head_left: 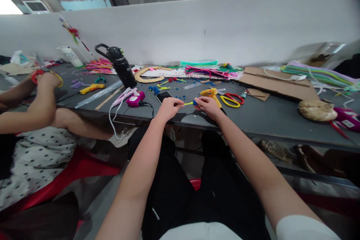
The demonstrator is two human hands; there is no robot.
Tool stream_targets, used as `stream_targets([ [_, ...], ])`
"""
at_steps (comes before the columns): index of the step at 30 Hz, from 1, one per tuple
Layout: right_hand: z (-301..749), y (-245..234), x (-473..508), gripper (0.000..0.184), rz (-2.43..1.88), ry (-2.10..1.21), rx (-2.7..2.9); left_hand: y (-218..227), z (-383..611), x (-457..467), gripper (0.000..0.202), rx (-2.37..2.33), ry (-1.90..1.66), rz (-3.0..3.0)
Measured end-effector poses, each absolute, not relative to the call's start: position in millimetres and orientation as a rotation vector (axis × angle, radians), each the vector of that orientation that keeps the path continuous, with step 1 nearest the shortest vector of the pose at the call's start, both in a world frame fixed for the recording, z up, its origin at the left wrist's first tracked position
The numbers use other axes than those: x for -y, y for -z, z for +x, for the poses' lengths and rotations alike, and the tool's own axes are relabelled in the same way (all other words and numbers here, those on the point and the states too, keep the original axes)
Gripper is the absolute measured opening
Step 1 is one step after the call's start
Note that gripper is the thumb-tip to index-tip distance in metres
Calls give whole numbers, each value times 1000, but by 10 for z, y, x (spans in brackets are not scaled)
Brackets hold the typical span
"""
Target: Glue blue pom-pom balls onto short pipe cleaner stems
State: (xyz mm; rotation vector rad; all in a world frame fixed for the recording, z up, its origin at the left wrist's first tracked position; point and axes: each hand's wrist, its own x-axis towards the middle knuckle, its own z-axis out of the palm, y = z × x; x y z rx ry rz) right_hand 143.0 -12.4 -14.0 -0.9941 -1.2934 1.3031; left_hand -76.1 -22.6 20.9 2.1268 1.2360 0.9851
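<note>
My left hand [168, 108] pinches the left end of a short yellow pipe cleaner [188, 103] just above the front edge of the dark table [261, 116]. My right hand [208, 105] pinches its right end, where a small blue piece [195, 102] sits on the stem. Both hands are closed around it, a few centimetres apart. A yellow glue gun [210, 93] lies just behind my right hand, and a black phone [164, 96] lies behind my left hand.
Yellow-and-red scissors [232, 99], a black water bottle [121, 65], a pink charger [135, 99], cardboard sheets [277, 82] and piles of coloured pipe cleaners [206, 70] cover the table. A co-worker's arm [42, 101] reaches in at the left. A white partition [225, 26] stands behind.
</note>
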Motion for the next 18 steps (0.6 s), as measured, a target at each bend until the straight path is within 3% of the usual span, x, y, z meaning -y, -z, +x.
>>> stream_targets([
  [8,1443,143,121,39,-1003,-1294,1322,-180,-803,185,14,-1238,-900,2130],
  [13,1438,134,128,38,-992,-1297,1311,-140,-780,204,39,-1241,-947,2077],
  [18,1435,128,130,39,-1004,-1302,1330,-193,-709,254,18,-1221,-955,2149],
])
